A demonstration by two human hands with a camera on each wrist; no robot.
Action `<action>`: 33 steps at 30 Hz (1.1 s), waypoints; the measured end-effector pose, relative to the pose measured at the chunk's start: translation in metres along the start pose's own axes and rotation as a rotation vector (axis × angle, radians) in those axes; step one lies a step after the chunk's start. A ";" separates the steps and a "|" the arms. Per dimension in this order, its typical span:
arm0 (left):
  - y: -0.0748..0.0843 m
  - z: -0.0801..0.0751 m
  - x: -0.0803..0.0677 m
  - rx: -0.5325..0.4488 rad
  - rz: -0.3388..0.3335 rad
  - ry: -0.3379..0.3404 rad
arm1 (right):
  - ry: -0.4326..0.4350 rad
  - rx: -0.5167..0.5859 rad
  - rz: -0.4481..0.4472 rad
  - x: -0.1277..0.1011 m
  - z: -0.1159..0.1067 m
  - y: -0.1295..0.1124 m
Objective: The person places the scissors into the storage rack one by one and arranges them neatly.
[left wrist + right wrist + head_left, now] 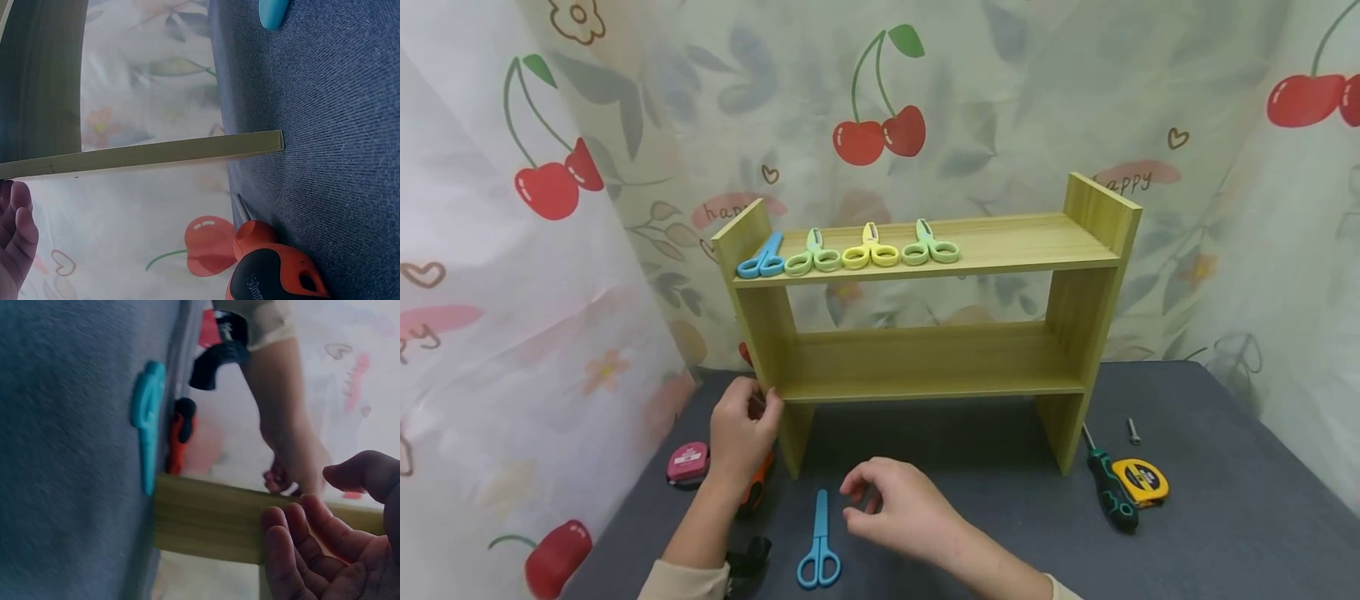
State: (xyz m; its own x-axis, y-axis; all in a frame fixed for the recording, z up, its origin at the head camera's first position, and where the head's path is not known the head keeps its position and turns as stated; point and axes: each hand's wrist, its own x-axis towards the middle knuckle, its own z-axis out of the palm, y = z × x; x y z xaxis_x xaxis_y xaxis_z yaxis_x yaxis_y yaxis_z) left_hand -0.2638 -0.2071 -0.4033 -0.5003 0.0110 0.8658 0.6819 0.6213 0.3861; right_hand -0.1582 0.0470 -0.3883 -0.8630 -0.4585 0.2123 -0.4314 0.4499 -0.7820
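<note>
A two-tier wooden shelf [925,367] stands on the dark grey table. Its top board carries a row of scissors: blue [762,260], green [812,257], yellow [870,251] and green [930,247]. Another pair of blue scissors [820,542] [148,419] lies flat on the table in front. My left hand [752,417] [15,237] holds the shelf's left side panel [156,153] near the lower board, fingers curled against it. My right hand [853,492] [312,550] hovers just above the table right of the blue scissors, fingers loosely curled and holding nothing.
An orange and black screwdriver [758,487] [275,269] lies under my left wrist, with a pink tape measure [687,462] to its left. Right of the shelf lie a green screwdriver [1108,487], a yellow tape measure [1141,482] and a bolt [1133,431]. Cherry-print cloth surrounds the table.
</note>
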 end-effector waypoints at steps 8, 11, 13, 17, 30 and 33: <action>-0.002 0.001 0.000 0.009 0.004 0.001 | -0.092 0.025 0.059 0.003 0.025 0.013; -0.002 0.001 0.000 0.012 0.003 0.001 | -0.134 0.070 0.081 0.003 0.033 0.018; -0.002 0.000 0.000 0.013 -0.004 -0.001 | -0.157 0.086 0.089 0.003 0.037 0.021; -0.001 0.001 -0.001 0.017 -0.024 -0.006 | -0.204 0.116 0.115 0.003 0.044 0.026; 0.001 0.000 0.000 0.036 0.004 0.002 | -0.142 0.207 0.239 0.005 0.067 0.053; 0.002 -0.001 0.001 0.035 0.009 0.005 | -0.105 0.108 0.205 0.007 0.073 0.057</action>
State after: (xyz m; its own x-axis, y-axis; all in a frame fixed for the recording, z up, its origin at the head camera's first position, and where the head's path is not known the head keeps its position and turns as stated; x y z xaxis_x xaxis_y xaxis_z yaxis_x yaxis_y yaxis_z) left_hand -0.2629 -0.2066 -0.4017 -0.4918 0.0127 0.8706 0.6669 0.6484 0.3673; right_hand -0.1694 0.0136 -0.4737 -0.8949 -0.4460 -0.0152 -0.2146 0.4600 -0.8616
